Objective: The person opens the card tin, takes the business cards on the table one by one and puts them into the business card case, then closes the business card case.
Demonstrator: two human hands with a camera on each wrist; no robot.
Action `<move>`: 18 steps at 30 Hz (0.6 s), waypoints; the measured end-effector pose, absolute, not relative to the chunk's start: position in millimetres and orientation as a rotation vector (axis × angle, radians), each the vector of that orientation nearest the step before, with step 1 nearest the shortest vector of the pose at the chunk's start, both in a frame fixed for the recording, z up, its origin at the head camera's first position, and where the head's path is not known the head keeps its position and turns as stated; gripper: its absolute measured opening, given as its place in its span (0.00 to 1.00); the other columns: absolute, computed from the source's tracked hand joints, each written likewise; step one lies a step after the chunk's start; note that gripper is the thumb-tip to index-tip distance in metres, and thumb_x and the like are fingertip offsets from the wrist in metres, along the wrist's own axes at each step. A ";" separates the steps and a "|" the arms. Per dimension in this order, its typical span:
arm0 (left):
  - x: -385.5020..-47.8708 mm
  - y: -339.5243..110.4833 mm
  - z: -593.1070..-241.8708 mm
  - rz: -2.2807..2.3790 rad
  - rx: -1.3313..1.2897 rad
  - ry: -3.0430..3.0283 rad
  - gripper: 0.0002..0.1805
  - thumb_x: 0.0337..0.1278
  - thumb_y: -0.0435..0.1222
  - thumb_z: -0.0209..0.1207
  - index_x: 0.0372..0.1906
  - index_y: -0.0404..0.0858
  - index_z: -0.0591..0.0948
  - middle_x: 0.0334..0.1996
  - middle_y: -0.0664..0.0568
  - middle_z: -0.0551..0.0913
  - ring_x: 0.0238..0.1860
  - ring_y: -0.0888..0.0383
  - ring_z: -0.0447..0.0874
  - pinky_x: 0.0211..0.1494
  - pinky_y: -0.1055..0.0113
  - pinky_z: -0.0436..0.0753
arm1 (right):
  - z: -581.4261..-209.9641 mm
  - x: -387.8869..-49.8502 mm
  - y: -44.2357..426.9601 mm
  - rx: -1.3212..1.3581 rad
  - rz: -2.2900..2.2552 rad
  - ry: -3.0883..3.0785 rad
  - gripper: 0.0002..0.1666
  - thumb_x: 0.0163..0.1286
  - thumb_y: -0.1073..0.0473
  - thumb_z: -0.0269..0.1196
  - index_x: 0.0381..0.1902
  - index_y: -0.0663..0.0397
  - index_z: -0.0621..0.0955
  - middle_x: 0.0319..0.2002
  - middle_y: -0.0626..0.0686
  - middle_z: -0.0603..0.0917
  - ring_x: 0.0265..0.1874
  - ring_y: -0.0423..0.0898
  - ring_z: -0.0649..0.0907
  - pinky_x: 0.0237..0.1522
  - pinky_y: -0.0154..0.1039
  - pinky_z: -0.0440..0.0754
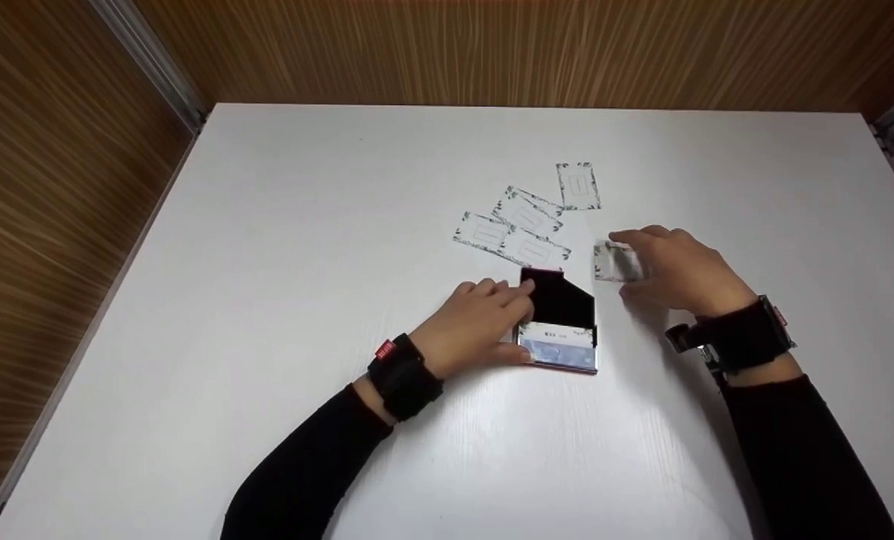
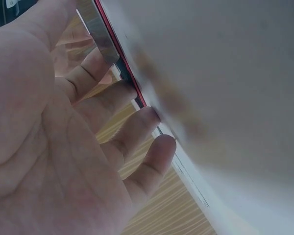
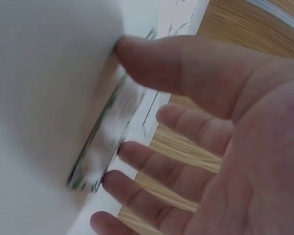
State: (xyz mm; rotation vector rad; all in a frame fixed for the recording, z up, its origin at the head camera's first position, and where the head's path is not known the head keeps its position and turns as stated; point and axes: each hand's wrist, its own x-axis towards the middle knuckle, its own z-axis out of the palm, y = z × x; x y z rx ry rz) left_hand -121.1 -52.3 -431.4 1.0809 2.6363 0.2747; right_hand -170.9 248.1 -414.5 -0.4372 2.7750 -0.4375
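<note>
Looking from the head, we see the left hand (image 1: 484, 319), fingers loosely spread, touching the left edge of the card case (image 1: 562, 304), which lies unfolded on the white table (image 1: 304, 262). The right hand (image 1: 679, 270), thumb and fingers apart, spans a single card (image 1: 608, 264) right of the case (more patterned cards (image 1: 527, 215) lie beyond). From the left wrist, we find fingertips along the case's red edge. From the right wrist, thumb and fingertips flank the single card; we cannot tell whether the thumb touches it.

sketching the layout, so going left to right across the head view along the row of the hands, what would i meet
Left wristband → left hand → open card case → nearest loose card → right hand → right wristband
</note>
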 end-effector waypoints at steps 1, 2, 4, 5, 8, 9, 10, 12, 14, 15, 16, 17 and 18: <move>-120.7 -52.4 -432.1 0.275 1.079 2.636 0.26 0.60 0.61 0.59 0.52 0.49 0.74 0.78 0.53 0.58 0.73 0.48 0.61 0.69 0.52 0.66 | -415.2 -171.1 248.7 -0.438 -0.433 2.775 0.47 0.56 0.58 0.73 0.73 0.49 0.68 0.66 0.62 0.73 0.63 0.67 0.70 0.54 0.70 0.72; -120.4 -52.5 -432.8 0.277 1.075 2.635 0.25 0.60 0.61 0.59 0.52 0.49 0.74 0.78 0.53 0.58 0.73 0.48 0.61 0.69 0.52 0.66 | -416.1 -171.1 249.1 -0.433 -0.427 2.779 0.46 0.56 0.57 0.73 0.73 0.49 0.69 0.63 0.62 0.75 0.61 0.65 0.72 0.52 0.68 0.73; -119.5 -52.2 -434.5 0.283 1.071 2.634 0.25 0.61 0.61 0.59 0.51 0.49 0.74 0.78 0.53 0.58 0.73 0.48 0.62 0.69 0.51 0.66 | -418.0 -171.6 249.5 -0.424 -0.434 2.782 0.46 0.55 0.57 0.74 0.72 0.50 0.70 0.58 0.61 0.77 0.56 0.61 0.76 0.49 0.64 0.76; -119.1 -52.0 -434.4 0.285 1.068 2.632 0.24 0.61 0.61 0.59 0.51 0.49 0.74 0.78 0.53 0.58 0.73 0.48 0.61 0.69 0.51 0.66 | -418.4 -171.5 249.5 -0.415 -0.441 2.782 0.46 0.54 0.57 0.74 0.71 0.50 0.70 0.55 0.60 0.79 0.53 0.59 0.77 0.47 0.61 0.76; -119.4 -50.6 -432.7 0.279 1.066 2.630 0.25 0.61 0.61 0.59 0.52 0.49 0.74 0.78 0.53 0.57 0.74 0.48 0.61 0.70 0.51 0.66 | -417.8 -172.1 249.2 -0.396 -0.471 2.783 0.44 0.54 0.58 0.73 0.69 0.51 0.72 0.47 0.58 0.81 0.45 0.53 0.79 0.42 0.53 0.76; -120.0 -50.0 -431.8 0.272 1.067 2.631 0.25 0.61 0.61 0.59 0.53 0.49 0.74 0.78 0.53 0.57 0.74 0.48 0.61 0.70 0.52 0.66 | -417.1 -172.4 249.0 -0.394 -0.483 2.782 0.43 0.54 0.58 0.73 0.69 0.51 0.73 0.46 0.58 0.82 0.44 0.53 0.80 0.41 0.52 0.76; -120.5 -49.5 -430.6 0.265 1.067 2.631 0.25 0.61 0.61 0.59 0.53 0.49 0.74 0.79 0.53 0.57 0.74 0.48 0.61 0.70 0.52 0.65 | -416.2 -172.5 248.9 -0.389 -0.490 2.781 0.42 0.53 0.58 0.73 0.68 0.51 0.74 0.45 0.57 0.83 0.43 0.52 0.80 0.41 0.51 0.76; -121.9 -48.7 -429.5 0.250 1.070 2.633 0.26 0.61 0.61 0.59 0.54 0.49 0.74 0.79 0.53 0.56 0.74 0.48 0.60 0.70 0.51 0.66 | -415.4 -173.2 248.3 -0.392 -0.505 2.775 0.40 0.53 0.58 0.73 0.66 0.52 0.75 0.42 0.56 0.84 0.41 0.52 0.80 0.40 0.50 0.75; -122.7 -48.5 -429.9 0.245 1.070 2.637 0.26 0.61 0.61 0.59 0.54 0.49 0.74 0.79 0.53 0.56 0.74 0.48 0.60 0.70 0.51 0.66 | -416.6 -174.0 247.5 -0.397 -0.527 2.749 0.38 0.54 0.59 0.72 0.65 0.53 0.76 0.40 0.56 0.85 0.40 0.51 0.80 0.41 0.49 0.75; -122.6 -48.7 -430.2 0.248 1.067 2.637 0.25 0.61 0.61 0.59 0.53 0.49 0.74 0.79 0.53 0.56 0.74 0.48 0.60 0.70 0.51 0.66 | -418.0 -174.3 246.8 -0.404 -0.543 2.729 0.38 0.54 0.60 0.72 0.64 0.52 0.76 0.39 0.55 0.84 0.38 0.50 0.80 0.41 0.48 0.75; -122.3 -49.1 -430.8 0.248 1.065 2.636 0.25 0.61 0.61 0.59 0.53 0.49 0.74 0.79 0.53 0.56 0.74 0.48 0.60 0.70 0.51 0.66 | -419.5 -174.4 246.1 -0.411 -0.558 2.707 0.37 0.54 0.60 0.72 0.64 0.52 0.76 0.37 0.54 0.84 0.37 0.50 0.79 0.40 0.47 0.74; -121.9 -49.5 -431.4 0.249 1.063 2.636 0.25 0.61 0.61 0.59 0.53 0.49 0.74 0.79 0.53 0.56 0.74 0.48 0.61 0.70 0.51 0.66 | -421.2 -174.6 245.3 -0.424 -0.576 2.687 0.37 0.54 0.61 0.72 0.64 0.52 0.75 0.36 0.54 0.83 0.35 0.49 0.79 0.40 0.46 0.74; -121.4 -49.9 -432.1 0.253 1.060 2.635 0.25 0.61 0.61 0.59 0.53 0.49 0.74 0.79 0.53 0.56 0.74 0.48 0.61 0.70 0.51 0.66 | -422.7 -174.8 244.5 -0.433 -0.589 2.673 0.37 0.54 0.62 0.72 0.64 0.52 0.75 0.35 0.53 0.82 0.34 0.49 0.78 0.40 0.45 0.74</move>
